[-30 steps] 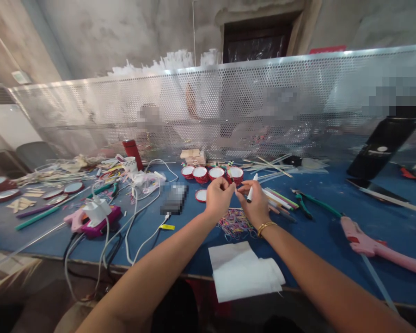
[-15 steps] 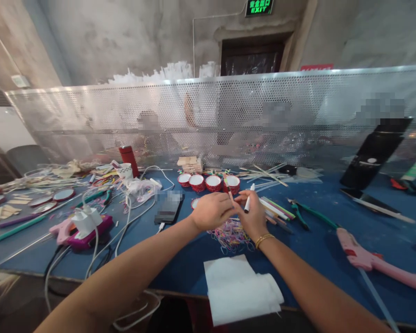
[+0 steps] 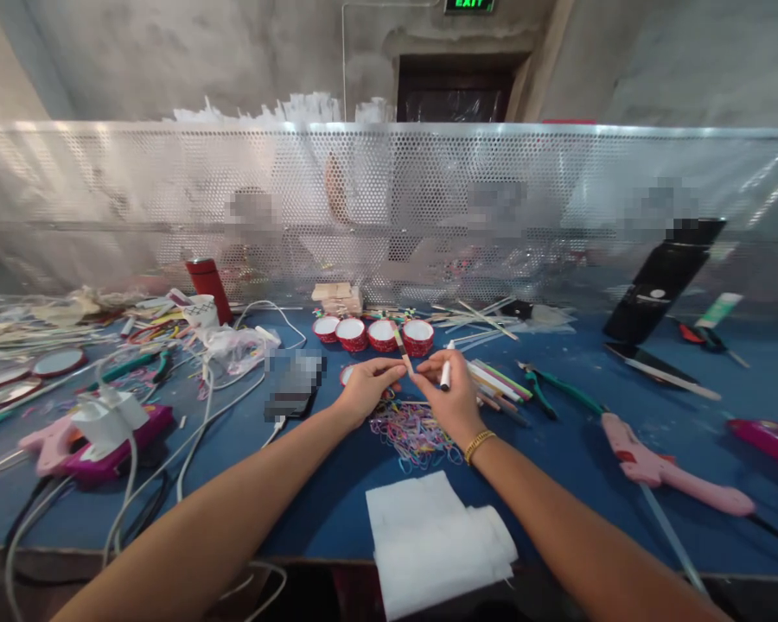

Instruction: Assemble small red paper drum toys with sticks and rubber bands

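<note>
Head-worn — facing forward, down over table (image 3: pixel 324 497)

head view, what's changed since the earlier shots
The left hand has shifted left and opened out flatter, now mostly hiding the round red-rimmed white disc. The view has swung right, so the scene slides left. Unchanged: the white-and-black pen in the right hand, the slim pale stick at both hands' fingertips, the folded white sheet.

Craft workshop: I'm at a blue bench (image 3: pixel 330 510) strewn with a pink glue gun (image 3: pixel 645 466), pliers (image 3: pixel 570 392), loose sticks (image 3: pixel 489 320); rough bare wall (image 3: pixel 265 52) and lit exit sign (image 3: pixel 468 5) beyond.
</note>
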Action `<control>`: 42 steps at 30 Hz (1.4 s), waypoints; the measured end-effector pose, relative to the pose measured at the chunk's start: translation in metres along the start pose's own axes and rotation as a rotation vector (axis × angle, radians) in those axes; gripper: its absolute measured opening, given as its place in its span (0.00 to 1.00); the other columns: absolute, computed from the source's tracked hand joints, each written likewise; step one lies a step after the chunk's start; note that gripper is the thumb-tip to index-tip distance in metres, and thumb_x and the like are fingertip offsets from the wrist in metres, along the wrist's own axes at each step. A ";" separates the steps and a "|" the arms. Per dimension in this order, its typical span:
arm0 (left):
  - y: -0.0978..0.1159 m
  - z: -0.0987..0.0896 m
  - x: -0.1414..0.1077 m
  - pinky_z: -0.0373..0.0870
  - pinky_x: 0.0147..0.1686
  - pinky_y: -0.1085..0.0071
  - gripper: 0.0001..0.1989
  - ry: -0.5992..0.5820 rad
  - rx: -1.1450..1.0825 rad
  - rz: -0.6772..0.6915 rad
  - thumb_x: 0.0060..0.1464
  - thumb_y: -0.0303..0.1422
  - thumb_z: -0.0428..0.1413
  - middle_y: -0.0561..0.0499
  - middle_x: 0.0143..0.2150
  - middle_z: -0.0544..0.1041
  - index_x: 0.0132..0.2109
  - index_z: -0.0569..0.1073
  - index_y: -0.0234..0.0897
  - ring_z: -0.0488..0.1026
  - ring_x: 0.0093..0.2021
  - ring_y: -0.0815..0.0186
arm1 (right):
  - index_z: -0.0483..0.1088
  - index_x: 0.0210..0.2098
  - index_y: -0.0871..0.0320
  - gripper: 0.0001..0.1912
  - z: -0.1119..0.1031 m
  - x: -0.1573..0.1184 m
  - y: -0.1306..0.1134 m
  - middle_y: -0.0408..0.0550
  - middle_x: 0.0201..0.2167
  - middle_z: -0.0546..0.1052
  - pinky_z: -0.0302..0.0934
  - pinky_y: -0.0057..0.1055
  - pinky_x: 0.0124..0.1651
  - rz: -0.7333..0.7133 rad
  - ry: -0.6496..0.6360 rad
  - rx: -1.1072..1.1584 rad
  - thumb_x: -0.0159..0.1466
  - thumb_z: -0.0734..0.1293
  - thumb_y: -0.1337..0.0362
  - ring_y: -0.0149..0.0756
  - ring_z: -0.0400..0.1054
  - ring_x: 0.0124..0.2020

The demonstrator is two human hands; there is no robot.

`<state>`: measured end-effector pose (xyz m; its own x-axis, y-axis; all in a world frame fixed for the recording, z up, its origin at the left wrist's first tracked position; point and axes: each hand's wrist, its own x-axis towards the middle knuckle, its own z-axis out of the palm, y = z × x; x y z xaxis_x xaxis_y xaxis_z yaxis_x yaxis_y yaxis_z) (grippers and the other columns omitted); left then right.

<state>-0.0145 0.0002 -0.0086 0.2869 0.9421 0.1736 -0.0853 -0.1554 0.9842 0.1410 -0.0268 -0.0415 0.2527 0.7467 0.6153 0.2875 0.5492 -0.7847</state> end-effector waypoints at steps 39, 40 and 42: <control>-0.026 -0.018 0.003 0.62 0.31 0.73 0.05 -0.074 0.793 0.258 0.50 0.32 0.59 0.52 0.29 0.77 0.30 0.78 0.36 0.71 0.30 0.67 | 0.70 0.41 0.55 0.10 -0.003 -0.005 -0.003 0.46 0.33 0.75 0.63 0.36 0.40 -0.054 0.012 -0.178 0.64 0.64 0.57 0.39 0.70 0.34; -0.027 -0.018 0.003 0.62 0.31 0.73 0.05 -0.071 0.790 0.248 0.50 0.32 0.59 0.52 0.29 0.78 0.30 0.78 0.36 0.71 0.30 0.67 | 0.69 0.42 0.55 0.10 -0.003 -0.005 -0.002 0.46 0.33 0.75 0.63 0.36 0.39 -0.054 0.010 -0.182 0.64 0.64 0.57 0.38 0.70 0.33; -0.027 -0.018 0.003 0.63 0.32 0.73 0.04 -0.069 0.771 0.230 0.49 0.32 0.60 0.52 0.29 0.78 0.30 0.78 0.36 0.71 0.31 0.66 | 0.69 0.41 0.55 0.10 -0.003 -0.005 0.000 0.46 0.34 0.75 0.63 0.36 0.39 -0.066 0.004 -0.188 0.64 0.64 0.58 0.39 0.69 0.34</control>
<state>-0.0286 0.0123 -0.0357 0.4029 0.8451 0.3513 0.5260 -0.5280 0.6667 0.1427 -0.0315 -0.0446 0.2318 0.7097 0.6652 0.4709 0.5165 -0.7152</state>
